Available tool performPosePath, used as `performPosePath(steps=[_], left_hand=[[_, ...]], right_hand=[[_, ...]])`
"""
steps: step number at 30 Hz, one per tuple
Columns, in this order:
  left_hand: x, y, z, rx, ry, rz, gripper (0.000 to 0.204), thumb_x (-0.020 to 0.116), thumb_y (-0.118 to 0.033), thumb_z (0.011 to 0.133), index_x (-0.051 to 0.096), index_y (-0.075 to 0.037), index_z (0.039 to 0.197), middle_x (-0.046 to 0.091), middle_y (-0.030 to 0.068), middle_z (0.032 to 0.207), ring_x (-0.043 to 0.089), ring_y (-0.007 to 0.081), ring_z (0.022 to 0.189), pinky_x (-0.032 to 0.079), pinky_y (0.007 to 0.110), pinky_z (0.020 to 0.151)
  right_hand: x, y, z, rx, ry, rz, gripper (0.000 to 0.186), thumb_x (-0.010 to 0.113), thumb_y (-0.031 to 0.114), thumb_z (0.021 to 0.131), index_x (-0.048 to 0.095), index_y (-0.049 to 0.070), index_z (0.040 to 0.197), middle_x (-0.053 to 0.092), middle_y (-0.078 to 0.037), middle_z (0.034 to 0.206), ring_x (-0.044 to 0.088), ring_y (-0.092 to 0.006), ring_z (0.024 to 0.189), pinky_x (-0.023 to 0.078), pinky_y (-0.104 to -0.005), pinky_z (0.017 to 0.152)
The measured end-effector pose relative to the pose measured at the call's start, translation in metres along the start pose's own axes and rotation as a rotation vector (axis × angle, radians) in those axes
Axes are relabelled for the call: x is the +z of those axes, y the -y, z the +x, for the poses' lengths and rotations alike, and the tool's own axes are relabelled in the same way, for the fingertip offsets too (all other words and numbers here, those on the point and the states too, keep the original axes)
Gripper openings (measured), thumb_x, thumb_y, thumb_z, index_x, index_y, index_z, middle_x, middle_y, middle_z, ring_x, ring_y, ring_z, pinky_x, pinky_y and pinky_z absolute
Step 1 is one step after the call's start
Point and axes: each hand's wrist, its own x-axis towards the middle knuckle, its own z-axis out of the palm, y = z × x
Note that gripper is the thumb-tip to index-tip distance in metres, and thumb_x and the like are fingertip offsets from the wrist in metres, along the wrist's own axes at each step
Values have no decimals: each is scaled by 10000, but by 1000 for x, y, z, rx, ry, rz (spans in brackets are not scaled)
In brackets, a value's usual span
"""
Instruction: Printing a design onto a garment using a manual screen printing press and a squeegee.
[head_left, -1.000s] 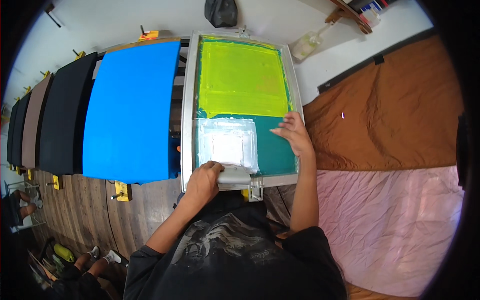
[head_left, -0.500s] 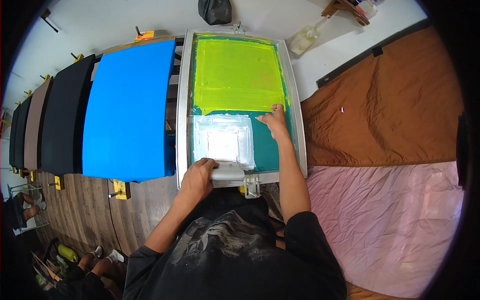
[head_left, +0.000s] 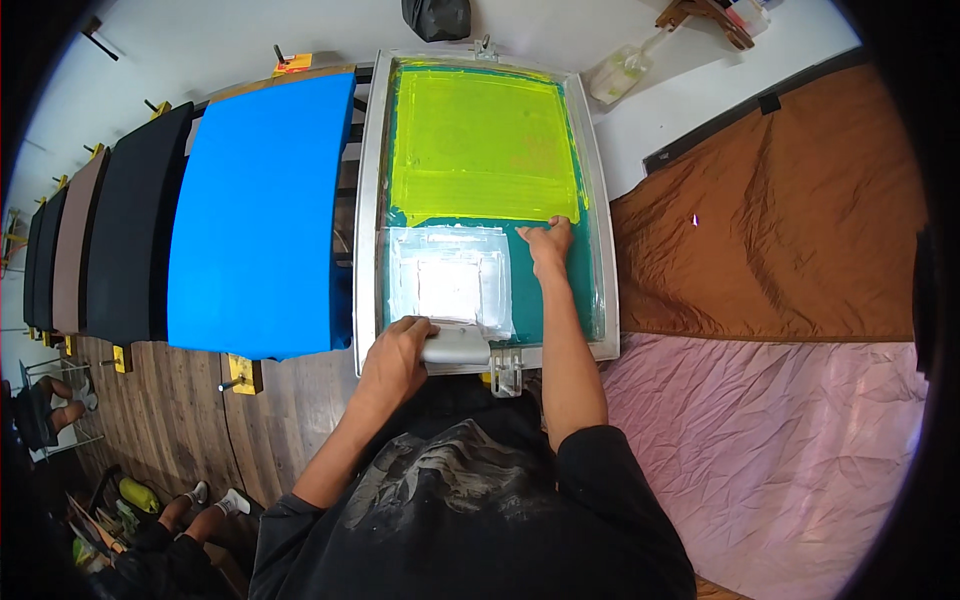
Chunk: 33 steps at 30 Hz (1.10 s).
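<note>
A screen-printing frame [head_left: 369,280] lies in front of me, with green mesh [head_left: 535,300] inside it. Bright yellow-green film or ink [head_left: 485,145] covers the mesh's far part. A clear sheet with a bright white patch [head_left: 447,285] sits at the near left. My left hand [head_left: 397,352] is closed on the end of a grey, rounded bar-like piece [head_left: 456,346] at the frame's near edge; its exact kind is unclear. Over the mesh, my right hand [head_left: 549,245] has its thumb stretched leftward, apart from the fingers, at the yellow-green area's near edge. It holds nothing visible.
Shirt boards carrying blue cloth [head_left: 262,215] and black cloth [head_left: 137,230] stand to the left. A metal clamp [head_left: 507,373] sits at the frame's near edge. Brown fabric [head_left: 760,220] and pink fabric [head_left: 765,450] spread on the right. A seated person's legs [head_left: 205,515] show lower left.
My right hand has shifted slightly along the yellow-green edge, and its forearm has swung a little left. My left hand stays on the grey piece. The whole view has shifted slightly.
</note>
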Motion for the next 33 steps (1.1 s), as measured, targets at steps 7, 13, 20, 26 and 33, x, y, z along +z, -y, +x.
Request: performPosePath(steps=[7,13,20,26,33], left_hand=[[2,1,1,8,0,-15,447,625,132,605,630,15,1036,635,200,1042,603,378,1007,503,422,889],[1,2,1,49,-11,-17,417,619,124,624,636,13,1026,634,201,1038,599,382,1005,495,421,897],[2,9,-2,33,-10,5,402,620,121,632,641,14,1019,639,201,1035,601,379,1008,495,421,897],[3,3,5,95,-20,10,386,611,129,633,645,11,999,643,195,1015,610,375,981,499,431,877],[6,7,9,90,10,47,366,622,108,644,651,0,992,643,185,980,617,372,945,505,430,846]], right_hand=[[5,19,4,-11,-112,-335,482,628,-98,659,462,-120,1111,385,-344,1171,500,-426,1005,473,-403,879],[6,34,13,-222,-160,-760,480,571,-146,667,440,-132,1129,375,-324,1183,465,-386,1137,600,-408,696],[-12,73,-15,54,205,-135,483,509,-174,694,405,-100,1160,317,-330,1220,478,-469,1104,505,-481,891],[-29,20,23,-128,-196,-525,544,558,-181,681,384,-68,1184,321,-279,1272,628,-402,926,634,-396,667],[-45,38,4,-127,-139,-657,546,553,-152,705,372,-33,1207,344,-231,1231,505,-392,1116,617,-402,744]])
